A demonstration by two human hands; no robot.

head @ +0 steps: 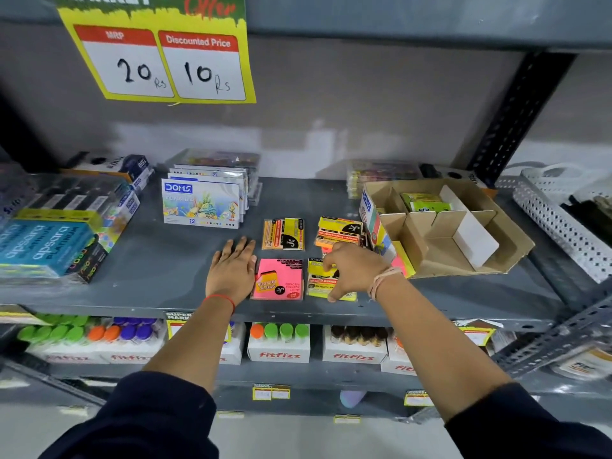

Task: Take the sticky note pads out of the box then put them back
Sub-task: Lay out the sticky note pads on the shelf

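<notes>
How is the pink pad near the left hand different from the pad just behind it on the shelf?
The pink sticky note pad is one solid pink with a yellow label; the pad behind it shows orange and yellow strips. The pink pad looks wider and squarer, the striped pad narrower. The left hand lies flat right beside the pink pad; the striped pad lies apart from both hands. Both lie flat on the grey shelf, outside the box.

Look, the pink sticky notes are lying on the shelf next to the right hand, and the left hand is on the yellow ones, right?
Hands are swapped. The head view shows the pink sticky notes on the shelf beside the left hand; the right hand is on the yellow ones.
</notes>
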